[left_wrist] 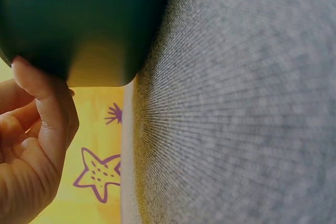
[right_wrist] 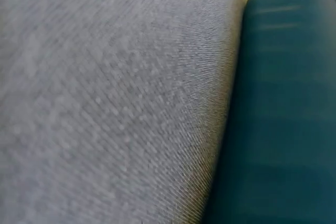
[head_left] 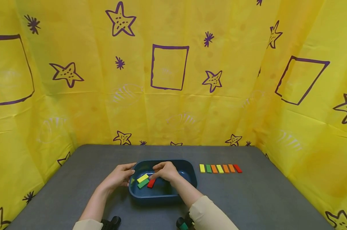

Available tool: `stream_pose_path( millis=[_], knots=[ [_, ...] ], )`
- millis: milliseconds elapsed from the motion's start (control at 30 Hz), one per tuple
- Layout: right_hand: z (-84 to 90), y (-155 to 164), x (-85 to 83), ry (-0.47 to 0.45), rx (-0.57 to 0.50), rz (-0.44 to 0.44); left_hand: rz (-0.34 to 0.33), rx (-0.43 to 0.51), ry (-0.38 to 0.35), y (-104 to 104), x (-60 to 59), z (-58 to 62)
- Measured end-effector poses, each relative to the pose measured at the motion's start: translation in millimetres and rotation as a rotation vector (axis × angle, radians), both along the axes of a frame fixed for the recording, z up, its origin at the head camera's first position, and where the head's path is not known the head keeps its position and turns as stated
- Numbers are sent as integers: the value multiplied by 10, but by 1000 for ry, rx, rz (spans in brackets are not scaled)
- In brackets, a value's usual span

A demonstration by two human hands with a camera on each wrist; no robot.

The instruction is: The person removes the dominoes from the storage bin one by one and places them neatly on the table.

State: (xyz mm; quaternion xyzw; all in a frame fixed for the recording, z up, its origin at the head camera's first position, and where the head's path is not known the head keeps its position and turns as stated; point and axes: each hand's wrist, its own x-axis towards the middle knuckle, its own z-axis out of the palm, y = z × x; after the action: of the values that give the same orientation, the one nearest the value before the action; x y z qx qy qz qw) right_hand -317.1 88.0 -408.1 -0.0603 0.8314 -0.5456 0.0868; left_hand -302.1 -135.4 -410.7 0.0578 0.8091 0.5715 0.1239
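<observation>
A dark teal plastic tub [head_left: 162, 200] stands on the grey table in the head view. My left hand [head_left: 120, 177] holds its left end at the rim; the left wrist view shows the fingers [left_wrist: 52, 108] against the outer wall. Inside the tub, toward the left, lie a yellow block [head_left: 142, 178], a green block [head_left: 143, 183] and a red block [head_left: 151, 183], all flat and rectangular. My right hand [head_left: 166, 172] reaches over the near rim, its fingertips pinching the upper end of the red block. That contact is hidden in the right wrist view, where the tub's outer wall [right_wrist: 283, 103] fills the right side.
Right of the tub, a row of several flat blocks [head_left: 220, 168] in yellow, green, orange and red lies on the grey table [head_left: 262, 198]. Yellow curtains [head_left: 173, 111] with purple drawings enclose the table at the back and both sides.
</observation>
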Motion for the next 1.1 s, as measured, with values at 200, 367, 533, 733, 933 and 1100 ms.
stream_pose_path(
  millis=[200,367,533,733,933,1100],
  knots=[
    [-30,-43,19,-33,11,-3,-13,12,5,-10,-3,2],
    [-86,-65,41,0,61,8,-17,12,6,-13,-3,-3],
    [-122,-86,44,23,99,14,3,5,-6,-7,3,-8],
    [-146,-102,26,39,148,12,5,7,-5,-1,4,-3],
    [-144,-114,40,69,199,33,4,-2,4,-10,8,-11],
    [-135,-120,63,107,250,46,5,3,10,-6,14,-16]
  ],
)
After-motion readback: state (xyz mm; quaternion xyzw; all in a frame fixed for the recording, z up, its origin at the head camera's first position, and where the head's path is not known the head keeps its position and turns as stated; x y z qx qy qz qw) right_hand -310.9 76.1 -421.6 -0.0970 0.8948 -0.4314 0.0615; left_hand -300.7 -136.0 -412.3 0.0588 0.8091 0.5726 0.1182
